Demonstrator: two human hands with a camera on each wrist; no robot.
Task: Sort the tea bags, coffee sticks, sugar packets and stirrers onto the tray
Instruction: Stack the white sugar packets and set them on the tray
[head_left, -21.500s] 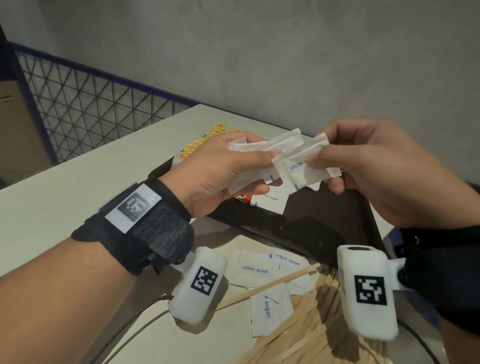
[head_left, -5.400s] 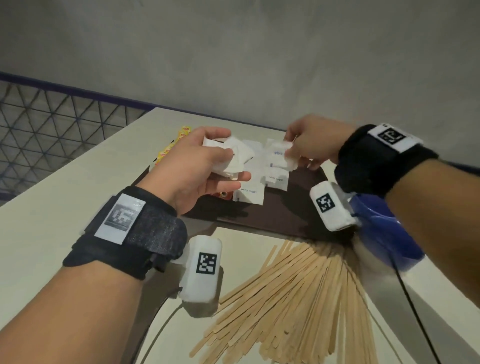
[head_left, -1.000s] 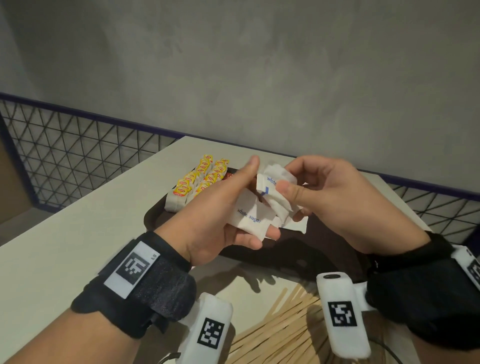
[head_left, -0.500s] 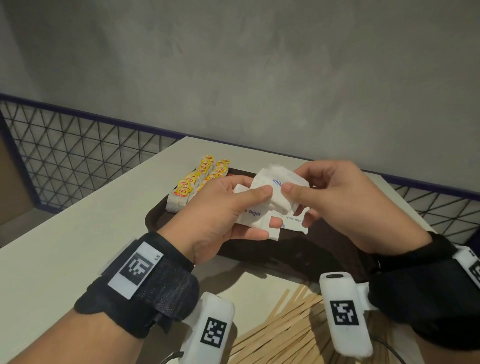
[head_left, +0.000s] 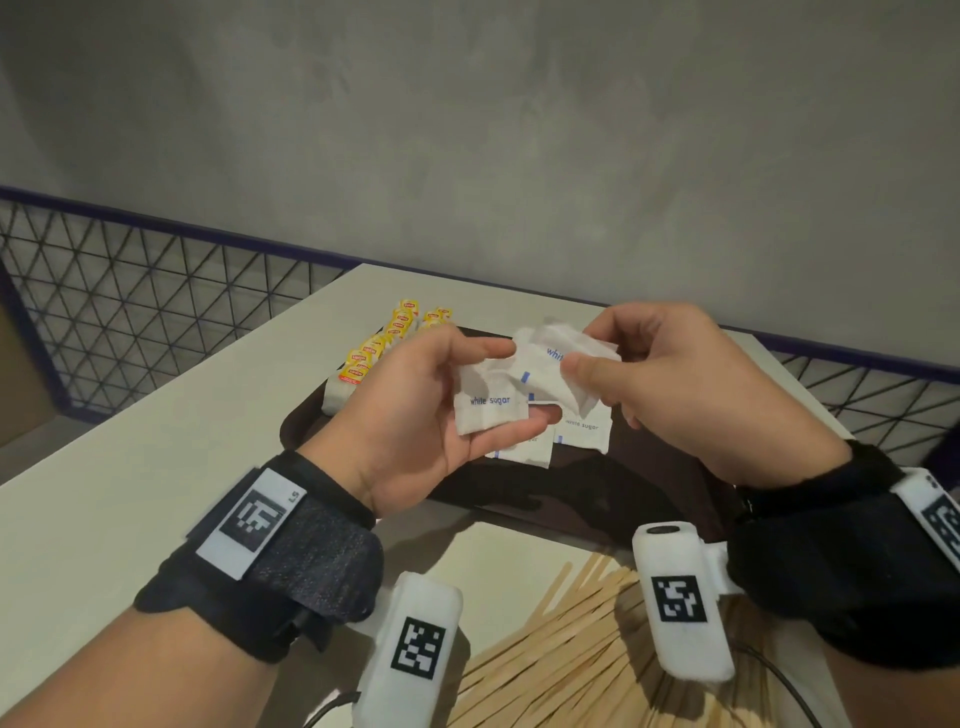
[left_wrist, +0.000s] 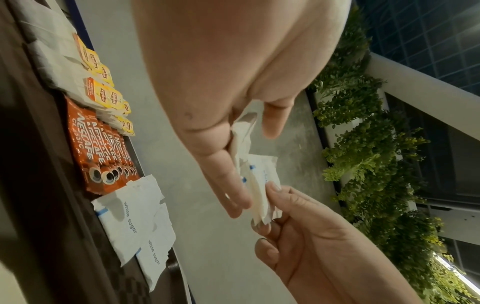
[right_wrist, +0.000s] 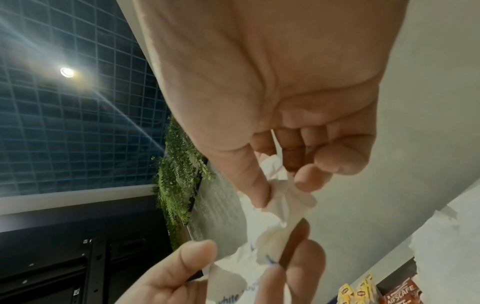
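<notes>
Sugar packets (head_left: 491, 402), white and crumpled, are held in a small bunch above the dark tray (head_left: 597, 483) by the left hand (head_left: 415, 415); the right hand (head_left: 675, 384) pinches the top one between thumb and forefinger. Nearest, at 6 o'clock, wooden stirrers (head_left: 561, 654) fan over the table (head_left: 156, 441). Only the left wrist view shows the tray's orange coffee sticks (left_wrist: 101, 152), lying between loose packets (left_wrist: 132, 218) and yellow-tagged tea bags (head_left: 379, 348) at 11 o'clock.
</notes>
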